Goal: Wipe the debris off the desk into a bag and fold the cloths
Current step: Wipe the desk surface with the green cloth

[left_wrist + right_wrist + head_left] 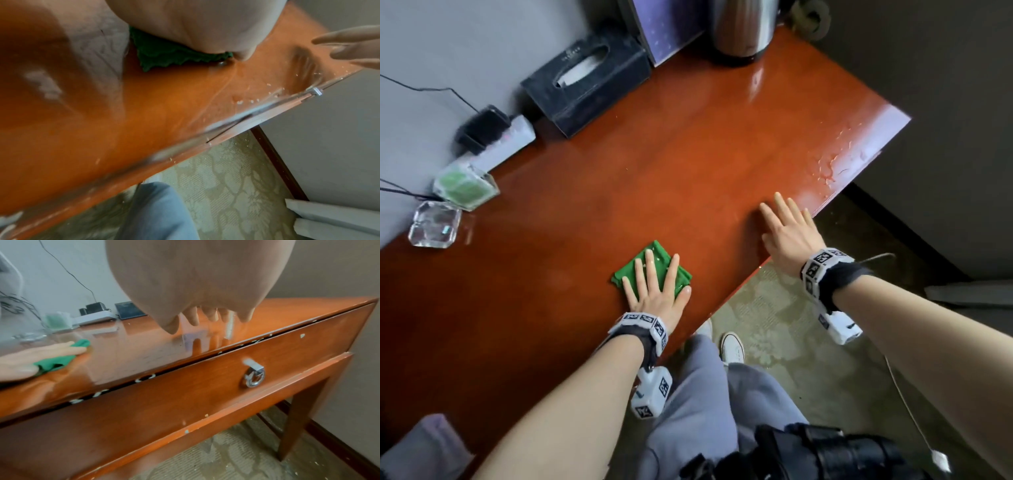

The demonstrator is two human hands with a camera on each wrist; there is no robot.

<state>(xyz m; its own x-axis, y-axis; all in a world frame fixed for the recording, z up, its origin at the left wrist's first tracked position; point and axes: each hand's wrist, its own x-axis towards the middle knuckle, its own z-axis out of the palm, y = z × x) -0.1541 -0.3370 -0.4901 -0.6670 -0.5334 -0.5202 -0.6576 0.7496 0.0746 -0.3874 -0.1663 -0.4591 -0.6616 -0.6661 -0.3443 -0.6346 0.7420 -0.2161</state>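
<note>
A small folded green cloth (654, 255) lies near the front edge of the glossy reddish-brown desk (619, 164). My left hand (654, 284) presses flat on the cloth with straight, spread fingers; the cloth (164, 56) pokes out from under my palm in the left wrist view. To the right, my right hand (786, 226) has straight fingers flat over the desk by its front edge and holds nothing. Pale crumbs of debris (246, 101) dot the desk along that edge. In the right wrist view the cloth (59, 361) shows at the left under my left hand (41, 353). No bag is in view.
Along the back wall stand a black tissue box (585, 85), a power strip (496, 144) with a plug, a green-filled clear box (465, 186), a glass block (434, 224) and a steel kettle (743, 31). A drawer with a metal knob (254, 377) sits under the top. Crumbs lie on the carpet (226, 178).
</note>
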